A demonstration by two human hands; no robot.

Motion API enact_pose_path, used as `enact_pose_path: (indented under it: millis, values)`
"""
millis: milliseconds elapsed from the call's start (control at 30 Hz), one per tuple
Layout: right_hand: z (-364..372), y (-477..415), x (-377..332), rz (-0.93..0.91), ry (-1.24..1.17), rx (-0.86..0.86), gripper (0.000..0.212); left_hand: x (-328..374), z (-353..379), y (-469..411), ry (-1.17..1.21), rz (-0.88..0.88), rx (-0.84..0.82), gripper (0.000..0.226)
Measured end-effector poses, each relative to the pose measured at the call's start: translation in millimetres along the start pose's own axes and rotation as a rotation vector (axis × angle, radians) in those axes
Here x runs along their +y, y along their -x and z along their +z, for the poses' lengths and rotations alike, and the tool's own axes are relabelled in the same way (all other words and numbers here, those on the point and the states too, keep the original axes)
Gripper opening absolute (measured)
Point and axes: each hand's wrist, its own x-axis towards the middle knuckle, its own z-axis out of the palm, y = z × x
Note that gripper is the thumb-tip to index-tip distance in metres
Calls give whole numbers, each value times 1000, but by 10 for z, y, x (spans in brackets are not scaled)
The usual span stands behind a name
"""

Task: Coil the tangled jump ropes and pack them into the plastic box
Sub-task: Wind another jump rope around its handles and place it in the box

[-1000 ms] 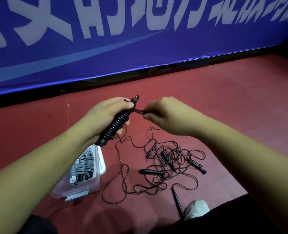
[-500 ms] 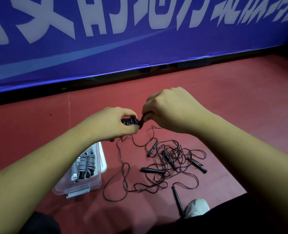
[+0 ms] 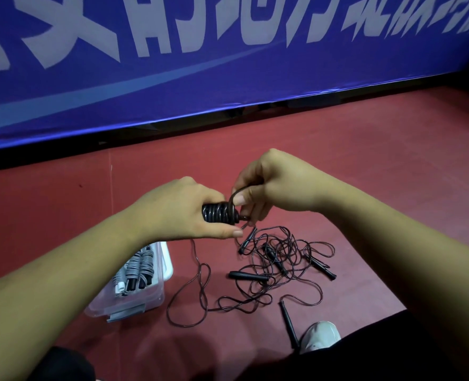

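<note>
Sitting at seven o'clock from the hands, the clear plastic box holds a few wound ropes laid side by side, with grey cord and black and white handle ends. At centre the left hand grips a black coiled rope, its turns stacked tight. The right hand pinches the cord's free end, looped over the coil's three o'clock end. At five o'clock a tangle of thin dark cord and black handles sprawls on the red floor, just beside the box. A white shoe sits near the lower edge. A blue banner walls off twelve o'clock — bare floor lies toward two.
</note>
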Motion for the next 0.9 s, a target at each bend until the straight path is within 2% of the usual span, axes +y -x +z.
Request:
enact_pose_path:
  millis: [67,133,200,300,333,433,567,667,833,900]
  values:
    - [-13,13,9,32,-89,-25,2,-6,1,7,53,69,-15,60]
    - [-37,13,51,44,-148,-19,16,4,15,21,187,131,-50,52]
    - [-59,7,89,45,-221,-12,21,39,24,30,425,132,-53,43]
    - [-75,-16,136,47,-384,-30,17,112,41,22,758,61,48,31]
    - [-73,-19,132,47,-442,-46,15,131,58,6,865,28,91,31]
    - [-91,-26,141,62,-491,-99,29,154,109,-48,1139,1,202,50]
    - [-104,-18,151,124,-527,-111,36,203,164,-73,1390,76,221,52]
    - [-78,-6,125,82,-534,-34,30,230,148,-88,1442,53,248,63]
    - [-41,80,50,-39,-374,260,15,229,98,-117,1491,-72,299,36]
    - [-14,116,6,-107,-326,337,10,250,99,-130,1542,-84,283,34]
